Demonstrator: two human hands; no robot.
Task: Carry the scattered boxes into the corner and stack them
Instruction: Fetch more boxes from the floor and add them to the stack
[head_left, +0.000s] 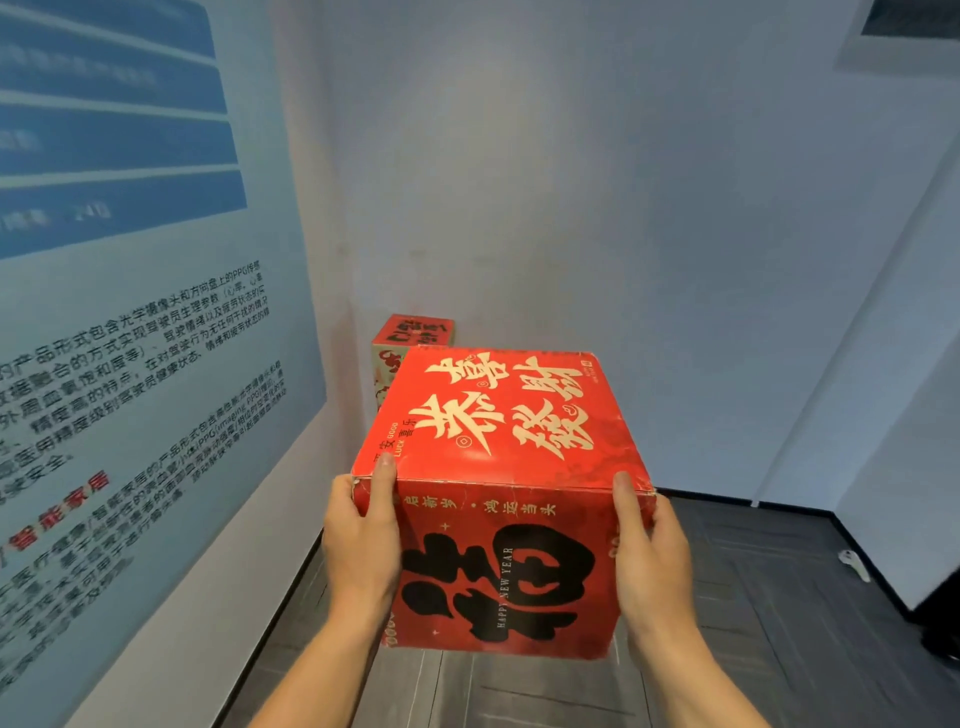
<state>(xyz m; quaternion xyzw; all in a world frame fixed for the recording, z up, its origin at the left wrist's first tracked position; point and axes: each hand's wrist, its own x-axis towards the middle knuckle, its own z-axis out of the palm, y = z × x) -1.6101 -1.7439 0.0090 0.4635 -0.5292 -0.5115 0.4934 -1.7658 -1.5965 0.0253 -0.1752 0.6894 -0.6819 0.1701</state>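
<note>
A red cardboard box with cream and black Chinese lettering is held up in front of me, off the floor. My left hand grips its left side, thumb on the near face by the top edge. My right hand grips its right side the same way. Behind it, in the corner where the two walls meet, stands another red box; the held box hides its lower part.
A wall poster with blue panels and Chinese text runs along the left. A pale wall closes the far side and the right. The floor is dark grey planks. A small white object lies by the right wall, next to a dark shape.
</note>
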